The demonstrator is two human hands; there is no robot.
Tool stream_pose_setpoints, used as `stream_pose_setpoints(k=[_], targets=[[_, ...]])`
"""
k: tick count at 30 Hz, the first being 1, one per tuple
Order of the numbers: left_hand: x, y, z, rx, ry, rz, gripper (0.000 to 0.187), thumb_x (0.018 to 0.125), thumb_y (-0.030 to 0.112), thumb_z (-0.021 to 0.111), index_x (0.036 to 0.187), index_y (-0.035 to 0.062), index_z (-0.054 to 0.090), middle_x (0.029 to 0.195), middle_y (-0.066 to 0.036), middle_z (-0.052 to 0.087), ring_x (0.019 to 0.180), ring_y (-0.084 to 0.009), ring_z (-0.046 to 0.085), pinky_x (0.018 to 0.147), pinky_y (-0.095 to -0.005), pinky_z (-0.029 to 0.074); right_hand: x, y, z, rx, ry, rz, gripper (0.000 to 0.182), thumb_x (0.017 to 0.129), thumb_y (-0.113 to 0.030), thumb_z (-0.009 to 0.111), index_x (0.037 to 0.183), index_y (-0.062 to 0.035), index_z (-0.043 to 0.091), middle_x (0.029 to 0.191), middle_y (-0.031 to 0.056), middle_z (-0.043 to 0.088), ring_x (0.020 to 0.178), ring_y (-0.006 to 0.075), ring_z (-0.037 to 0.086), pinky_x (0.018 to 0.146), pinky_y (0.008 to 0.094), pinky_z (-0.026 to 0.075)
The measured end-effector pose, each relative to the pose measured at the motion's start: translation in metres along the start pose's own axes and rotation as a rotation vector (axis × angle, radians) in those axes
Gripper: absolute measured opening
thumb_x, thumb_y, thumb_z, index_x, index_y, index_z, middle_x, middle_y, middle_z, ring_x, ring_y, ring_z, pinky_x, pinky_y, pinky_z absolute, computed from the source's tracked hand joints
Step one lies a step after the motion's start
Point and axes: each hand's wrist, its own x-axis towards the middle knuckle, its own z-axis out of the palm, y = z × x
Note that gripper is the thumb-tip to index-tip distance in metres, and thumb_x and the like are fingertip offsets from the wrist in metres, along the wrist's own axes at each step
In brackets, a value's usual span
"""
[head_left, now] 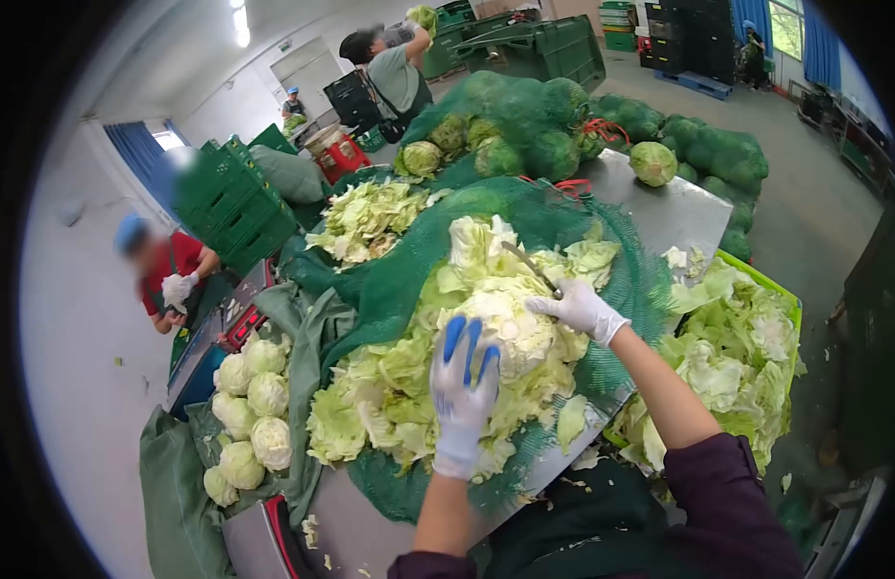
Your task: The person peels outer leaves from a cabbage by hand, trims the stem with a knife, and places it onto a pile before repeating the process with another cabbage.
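Note:
My left hand (462, 391), in a white glove with blue fingertips, rests with fingers spread on the near left side of a pale cabbage (510, 314). At the right of that cabbage, my right hand (575, 307), in a white glove, is closed round the handle of a curved knife (530, 265). The blade points up and left over the leaves. Loose cabbage leaves (380, 386) lie around and under the cabbage, on a green mesh net (385, 299) spread over the metal table (327, 516).
Trimmed cabbages (269, 396) lie on green cloth at left. A bright green crate (797, 323) of leaves stands at right. Netted cabbages (525, 125) are piled at the back. A person in red (182, 261) stands at left, another person (399, 77) at the back.

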Motion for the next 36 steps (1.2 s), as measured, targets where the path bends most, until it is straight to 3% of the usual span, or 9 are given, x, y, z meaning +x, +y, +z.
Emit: stream_pose_setpoints(k=[5,13,16,17,20,26,28,32,36], targets=[[0.047,-0.012,0.032,0.397,-0.148,-0.031,0.061,0.075,0.043,0.066,0.122,0.0056,0.056,0.123,-0.017,0.054,0.112,-0.0334,0.051,0.1,-0.0475,0.033,-0.041,-0.015,0.001,-0.238,0.228,0.119,0.067,0.096,-0.05,0.034,0.131,0.0068,0.032,0.091,0.031,0.062,0.086,0.043,0.062,0.079,0.0481,0.048],[0.032,-0.024,0.052,0.493,-0.045,-0.021,0.053,0.078,0.045,0.062,0.117,0.0083,0.06,0.119,-0.014,0.057,0.11,-0.0314,0.052,0.097,-0.0487,0.034,-0.05,-0.041,0.038,-0.362,0.114,0.259,0.074,0.096,-0.049,0.034,0.138,0.0093,0.019,0.083,0.0293,0.064,0.075,0.04,0.066,0.066,0.0452,0.053],[0.024,-0.011,0.053,0.491,-0.032,-0.068,0.052,0.079,0.044,0.063,0.116,0.0076,0.06,0.118,-0.014,0.058,0.11,-0.0313,0.052,0.097,-0.047,0.034,-0.025,-0.024,0.023,-0.555,0.066,0.111,0.065,0.097,-0.046,0.035,0.133,0.0086,0.032,0.085,0.0306,0.063,0.078,0.0401,0.065,0.071,0.0448,0.053],[0.019,-0.006,0.052,0.486,-0.032,-0.065,0.052,0.079,0.044,0.063,0.116,0.0076,0.06,0.118,-0.014,0.058,0.11,-0.0313,0.052,0.097,-0.047,0.034,-0.015,-0.027,0.012,-0.24,0.17,0.281,0.049,0.097,-0.036,0.035,0.121,0.0039,0.049,0.091,0.029,0.063,0.084,0.0404,0.064,0.078,0.0439,0.051],[-0.008,-0.008,0.037,0.501,0.049,0.007,0.052,0.078,0.042,0.065,0.116,0.0067,0.06,0.115,-0.014,0.059,0.107,-0.0312,0.054,0.094,-0.0445,0.037,0.03,0.051,0.003,-0.511,0.05,0.093,0.046,0.097,-0.035,0.033,0.1,0.0015,0.062,0.101,0.0235,0.064,0.094,0.0402,0.061,0.084,0.0436,0.048],[-0.02,-0.048,0.003,0.087,0.068,-0.241,0.039,0.088,0.028,0.06,0.118,0.0033,0.057,0.109,-0.016,0.06,0.098,-0.0323,0.056,0.085,-0.0393,0.044,-0.006,0.027,0.012,-0.334,0.153,0.305,0.047,0.094,-0.039,0.043,0.112,0.003,0.055,0.091,0.0257,0.064,0.091,0.0408,0.062,0.079,0.0464,0.048],[-0.024,-0.055,0.002,0.14,0.045,-0.192,0.033,0.091,0.022,0.055,0.119,0.0049,0.058,0.105,-0.017,0.06,0.095,-0.0326,0.056,0.083,-0.0398,0.044,-0.04,-0.014,0.017,-0.239,0.41,0.246,0.05,0.092,-0.04,0.05,0.119,0.0025,0.05,0.088,0.025,0.065,0.089,0.039,0.063,0.076,0.0447,0.05],[0.0,-0.033,0.007,0.331,0.0,-0.24,0.033,0.09,0.023,0.057,0.119,0.0085,0.059,0.099,-0.016,0.061,0.094,-0.032,0.056,0.082,-0.0402,0.044,-0.104,-0.015,0.098,0.007,0.416,-0.056,0.064,0.082,-0.051,0.062,0.119,0.0007,0.05,0.08,0.0207,0.064,0.076,0.035,0.064,0.067,0.0397,0.051],[0.036,-0.052,-0.016,-0.016,-0.111,-0.529,0.042,0.085,0.023,0.061,0.124,0.0076,0.056,0.114,-0.019,0.057,0.103,-0.0324,0.055,0.085,-0.042,0.044,-0.084,-0.013,0.101,0.279,0.413,0.03,0.07,0.076,-0.054,0.068,0.117,0.0006,0.052,0.081,0.0207,0.064,0.072,0.034,0.063,0.066,0.0385,0.05]])
